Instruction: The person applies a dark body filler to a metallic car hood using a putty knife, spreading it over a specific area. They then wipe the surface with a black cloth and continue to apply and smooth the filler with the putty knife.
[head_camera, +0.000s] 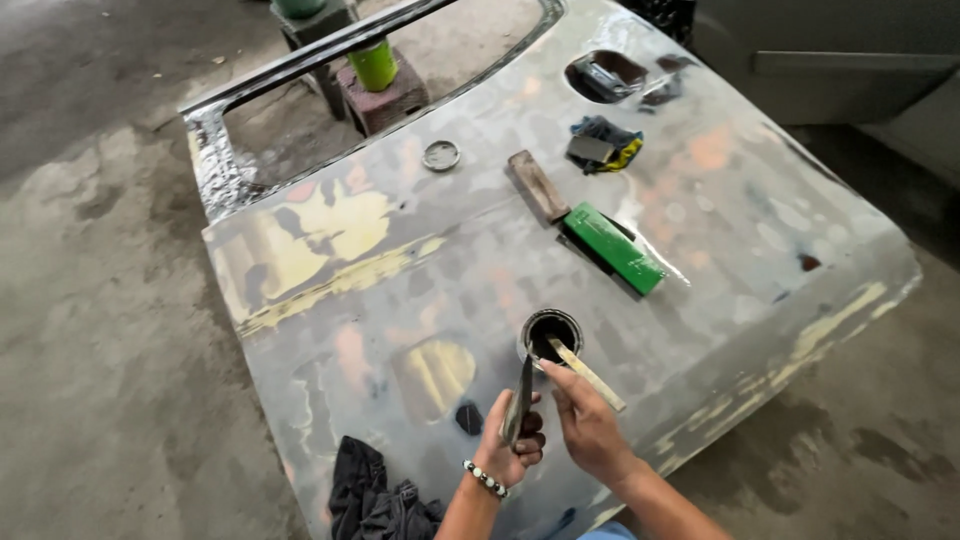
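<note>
While the person leans over the car door (400, 330), the left hand (510, 445), a bead bracelet at its wrist, is closed around a flat spreader (520, 400) held on edge, blade up. The right hand (585, 425) pinches the near end of a thin flat stick (585, 372), whose far end dips into the open tin (551, 333) standing on the panel just beyond both hands. Nearest of all, a dark rag (375, 495) lies crumpled on the door's near edge, left of the left arm.

That stick looks light and stiff, likely to carry sticky paste at its tip, so the clean near end is the place to grip. Thin and a bit springy by the look of it, the spreader is best held low on its body, away from the working edge. Small and open, the tin could tip if levered hard from the rim.

Farther up lie a green block (612, 248), a brown block (537, 185), a round lid (440, 155) and a bundle of cloth (603, 145). Beyond the window opening a green can (373, 63) stands on a brick.
</note>
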